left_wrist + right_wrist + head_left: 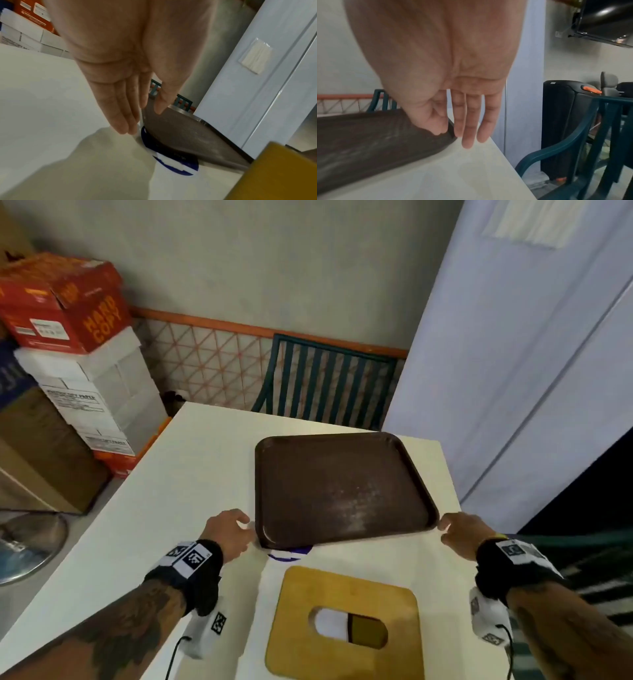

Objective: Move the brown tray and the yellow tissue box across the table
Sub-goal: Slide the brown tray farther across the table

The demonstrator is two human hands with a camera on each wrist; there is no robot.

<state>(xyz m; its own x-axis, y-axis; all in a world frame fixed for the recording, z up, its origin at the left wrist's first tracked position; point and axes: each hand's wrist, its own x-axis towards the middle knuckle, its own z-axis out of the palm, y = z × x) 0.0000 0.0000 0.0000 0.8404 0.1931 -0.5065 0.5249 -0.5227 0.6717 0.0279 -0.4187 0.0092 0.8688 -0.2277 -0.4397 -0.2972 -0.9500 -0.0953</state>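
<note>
We are seeing the brown tray (342,487) lying flat on the white tabletop (178,481), toward its far right part, with the near edge of the tray lying over a white sheet with a blue mark (291,554). The yellow tissue box (342,625) is standing just in front of the tray, closer to the person, with its oval opening facing up.

From the head view, the left hand (227,534) is sitting at the near left corner of the tray and the right hand (460,532) at the near right corner, but the fingers are mostly hidden there.

The left wrist view is giving us more: the fingers (120,108) are straight and lying together beside the tray's edge, and the thumb (164,97) is reaching over the tray's rim. We cannot tell if they are really touching the tray, so this grip is looking open and holding nothing firmly.

The right wrist view is showing the thumb (435,121) pressing down on the rim at the corner, while three straight fingers (467,128) are hanging beside the edge with their tips near the tabletop. The index finger is hidden behind the thumb, so we cannot tell if it is pinching the rim.

Only this view is showing a dark green chair (573,142) beside the tabletop on the right.
</note>
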